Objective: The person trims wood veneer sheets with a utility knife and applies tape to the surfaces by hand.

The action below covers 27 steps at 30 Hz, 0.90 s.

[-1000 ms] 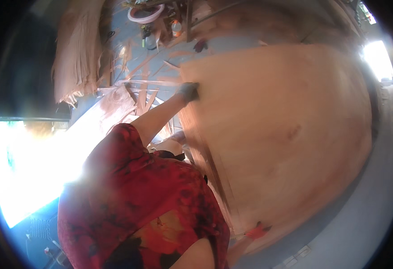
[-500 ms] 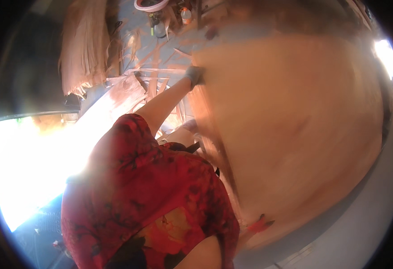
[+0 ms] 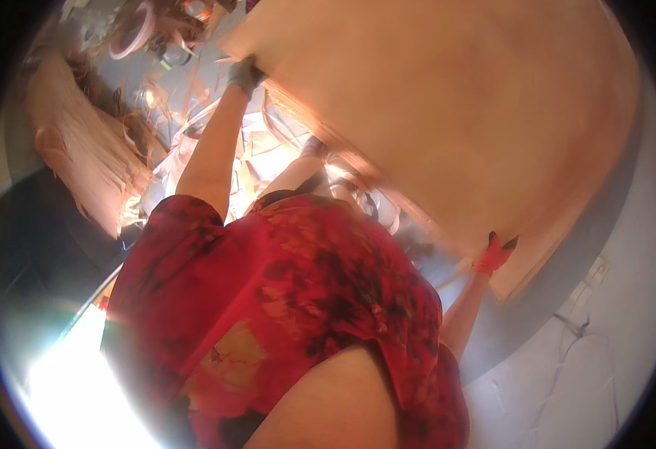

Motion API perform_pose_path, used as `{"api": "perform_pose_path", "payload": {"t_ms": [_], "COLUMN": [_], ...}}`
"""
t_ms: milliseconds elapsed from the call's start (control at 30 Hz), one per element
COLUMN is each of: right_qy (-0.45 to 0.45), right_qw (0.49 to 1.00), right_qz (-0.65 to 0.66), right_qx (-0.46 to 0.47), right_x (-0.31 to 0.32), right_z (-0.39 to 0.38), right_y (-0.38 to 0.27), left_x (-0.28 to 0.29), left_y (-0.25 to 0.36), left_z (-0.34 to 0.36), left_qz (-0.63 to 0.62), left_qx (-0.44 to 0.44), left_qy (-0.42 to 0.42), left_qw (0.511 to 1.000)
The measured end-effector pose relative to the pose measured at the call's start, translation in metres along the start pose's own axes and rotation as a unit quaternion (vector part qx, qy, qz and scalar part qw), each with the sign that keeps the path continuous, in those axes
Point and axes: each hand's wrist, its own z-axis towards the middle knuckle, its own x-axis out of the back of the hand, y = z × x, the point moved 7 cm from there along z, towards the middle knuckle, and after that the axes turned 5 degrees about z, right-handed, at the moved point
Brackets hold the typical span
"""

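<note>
A large, thin tan wood sheet (image 3: 451, 97) fills the upper right and middle, on top of other sheets whose edges (image 3: 526, 262) show below it. My left hand (image 3: 246, 75), in a grey glove, grips its edge near the upper left corner. My right hand (image 3: 496, 253), in a red glove with dark fingertips, holds its near edge at the lower right, beside the corner. Both forearms reach out from red floral clothing.
A curled bundle of torn veneer (image 3: 81, 142) lies left, with scattered offcuts beyond. A white-rimmed basin (image 3: 137, 30) and small bottles are at the upper left. A pale wall or floor surface (image 3: 590, 337) with cables curves along the right. Bright light glares at the lower left.
The view has turned, and the sheet and both hands appear higher, my right hand markedly so. The edges of sheets beneath now show beyond my right hand.
</note>
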Motion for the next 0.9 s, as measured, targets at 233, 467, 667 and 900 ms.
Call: {"api": "perform_pose_path", "payload": {"t_ms": [233,467,667,900], "right_qy": [0.043,0.084,0.097,0.065], "right_qw": [0.997,0.996,0.951,0.978], "right_qz": [0.022,-0.036,0.292,-0.017], "right_qx": [-0.056,-0.022,-0.023,-0.197], "right_x": [-0.001,0.032,0.079,0.097], "right_z": [-0.004,-0.022,-0.022,-0.23], "right_y": [0.017,0.018,-0.009,0.108], "left_x": [-0.001,-0.121,-0.179,-0.174], "left_y": [0.001,0.078,-0.04,-0.056], "left_z": [-0.011,-0.125,-0.123,-0.128], "left_qz": [0.056,0.568,0.858,0.853], "left_qx": [0.011,-0.426,-0.258,-0.294], "left_qy": [0.04,0.115,-0.119,-0.126], "left_qw": [0.998,0.694,0.428,0.413]}}
